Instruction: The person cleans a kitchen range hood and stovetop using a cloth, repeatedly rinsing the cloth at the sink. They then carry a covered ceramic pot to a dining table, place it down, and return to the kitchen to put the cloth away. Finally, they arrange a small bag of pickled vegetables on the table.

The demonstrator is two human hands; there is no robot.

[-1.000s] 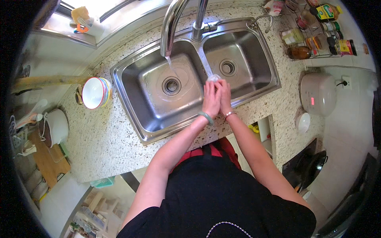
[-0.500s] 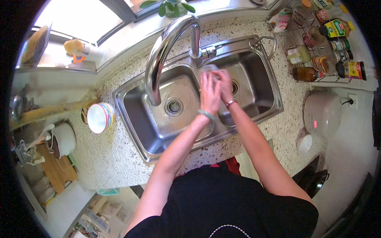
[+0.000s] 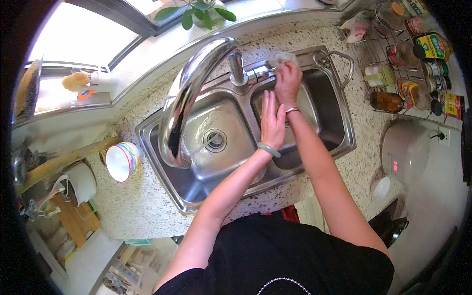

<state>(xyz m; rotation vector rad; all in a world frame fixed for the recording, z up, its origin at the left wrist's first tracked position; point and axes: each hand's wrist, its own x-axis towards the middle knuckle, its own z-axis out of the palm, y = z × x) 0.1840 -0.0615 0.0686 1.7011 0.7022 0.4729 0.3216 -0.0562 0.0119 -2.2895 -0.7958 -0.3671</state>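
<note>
Surface: a speckled pale stone countertop [image 3: 142,206] holds a stainless steel double sink [image 3: 344,123] under a bright window sill [image 3: 147,54].
Room: a kitchen corner; a green leafy plant in a glass jar [image 3: 204,12] stands on the sill, a white rice cooker [image 3: 405,152] sits at the right, and a wire rack of bottles and jars [image 3: 418,64] stands behind it.
Basins: two, the left one with a round drain [image 3: 215,140] and a thin stream of water falling toward it.
Faucets: one tall curved chrome faucet [image 3: 189,93], its spout swung over the left basin.
Bowls: one white bowl with a striped coloured rim [image 3: 120,161], lying tilted on the counter left of the sink.
Hands: two.
Left hand [image 3: 272,123]: open and flat, fingers straight and pointing away, holding nothing, over the divider between the basins; a pale green bangle [image 3: 269,149] rings the wrist.
Right hand [image 3: 287,83]: fingers curled around a small white crumpled cloth or sponge [image 3: 285,57], pressed at the faucet's base lever at the back rim of the sink; a thin bracelet [image 3: 292,110] is on the wrist.
Arms: both reach forward from the lower edge, the wrists close together.
</note>
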